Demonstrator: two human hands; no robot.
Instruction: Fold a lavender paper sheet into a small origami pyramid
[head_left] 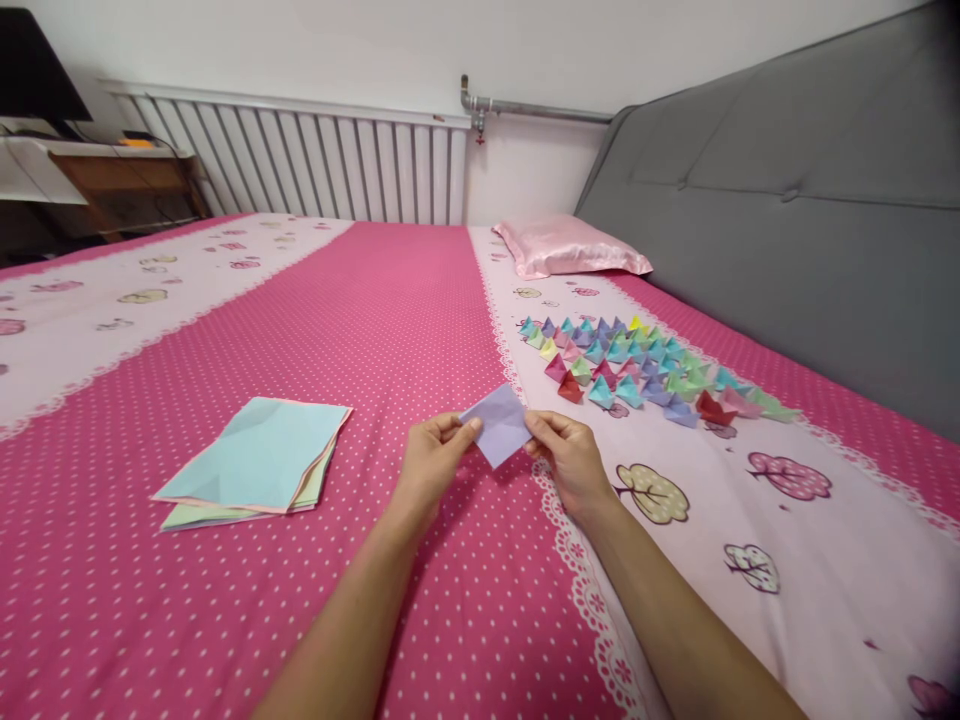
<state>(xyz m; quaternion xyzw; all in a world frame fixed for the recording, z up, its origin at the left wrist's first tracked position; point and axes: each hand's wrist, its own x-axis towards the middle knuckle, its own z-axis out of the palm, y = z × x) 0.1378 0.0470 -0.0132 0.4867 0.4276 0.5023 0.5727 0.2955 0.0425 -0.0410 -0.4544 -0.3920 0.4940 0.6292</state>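
Note:
A small folded square of purple origami paper [495, 428] is held up between my hands, turned so that one corner points down. My left hand [437, 458] pinches its left corner between thumb and fingers. On the opposite corner, my right hand [571, 460] has a similar pinch. To the left lies a stack of coloured paper sheets [259, 455], light blue on top with pink and green edges showing below. Right of my hands stand rows of small folded paper boats [622, 365] in several colours.
Everything rests on a bed with a pink dotted bedspread [390, 310]. A pink pillow [570, 247] lies at the far right beside the grey headboard [787, 180]. A radiator [322, 160] runs along the back wall, and a desk with a monitor [37, 75] stands far left.

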